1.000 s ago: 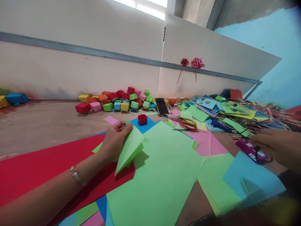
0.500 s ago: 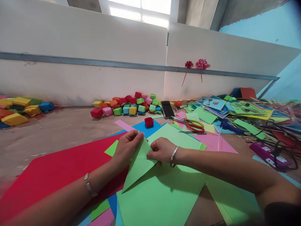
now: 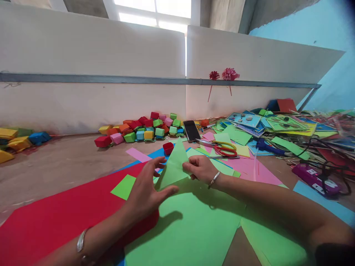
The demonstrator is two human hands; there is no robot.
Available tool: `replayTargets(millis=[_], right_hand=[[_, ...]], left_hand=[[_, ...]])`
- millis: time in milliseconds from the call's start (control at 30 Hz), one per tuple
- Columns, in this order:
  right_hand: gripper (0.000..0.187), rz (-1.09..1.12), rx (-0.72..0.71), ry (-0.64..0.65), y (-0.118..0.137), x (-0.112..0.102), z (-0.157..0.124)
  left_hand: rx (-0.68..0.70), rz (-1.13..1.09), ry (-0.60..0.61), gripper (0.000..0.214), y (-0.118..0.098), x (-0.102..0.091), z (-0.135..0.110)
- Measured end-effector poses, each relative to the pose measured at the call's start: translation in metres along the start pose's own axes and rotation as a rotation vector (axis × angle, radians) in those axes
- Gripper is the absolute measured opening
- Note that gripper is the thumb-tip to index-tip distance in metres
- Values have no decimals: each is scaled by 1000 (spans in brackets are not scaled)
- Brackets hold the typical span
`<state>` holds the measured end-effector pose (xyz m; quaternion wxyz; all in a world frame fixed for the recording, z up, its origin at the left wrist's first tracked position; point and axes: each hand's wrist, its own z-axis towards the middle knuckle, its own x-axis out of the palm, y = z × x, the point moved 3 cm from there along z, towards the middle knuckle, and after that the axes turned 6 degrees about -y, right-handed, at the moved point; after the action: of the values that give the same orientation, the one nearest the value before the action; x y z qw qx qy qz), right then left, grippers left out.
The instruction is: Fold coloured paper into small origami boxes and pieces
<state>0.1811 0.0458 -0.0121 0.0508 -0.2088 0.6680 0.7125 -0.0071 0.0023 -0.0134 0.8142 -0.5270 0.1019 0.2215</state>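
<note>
My right hand pinches the right edge of a light green paper triangle, whose tip points up and away from me. To the left of it my left hand is open, thumb and fingers spread around the triangle's lower left side; whether a fingertip touches it I cannot tell. Under both hands lies a large light green sheet. A red sheet spreads out beneath my left forearm, with a small bright green paper piece on it. Just beyond the triangle's tip sits a small red paper box.
Several small coloured paper boxes are heaped along the white panel. A phone and scissors lie beyond my right hand. Paper scraps, cards, a blue glue gun and a purple power strip clutter the right.
My left hand has let go of the green paper and spread its fingers. The triangle has turned more upright in my right hand. The view has shifted slightly right.
</note>
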Motion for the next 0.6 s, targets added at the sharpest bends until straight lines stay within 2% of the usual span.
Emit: replayTargets(millis=[100,167,367,500,600], right_hand=[[39,44,-28,-17,-8,0,0],[44,77,-45,-13,-12,1,-1],[53,119,-136,-40,-18,-2,1],[47,102,-146,-29,-18,-2,0],[35,66,-146,-32,-16,-1,-3]], left_hand=[[147,201,62,61,3,6,-6],[164,240,90,53,8,7,-6],[-9,130,116,56,20,6,-1],[-91,1,120,59,28,7,-3],[-192,-124,116,67,26,8,-5]])
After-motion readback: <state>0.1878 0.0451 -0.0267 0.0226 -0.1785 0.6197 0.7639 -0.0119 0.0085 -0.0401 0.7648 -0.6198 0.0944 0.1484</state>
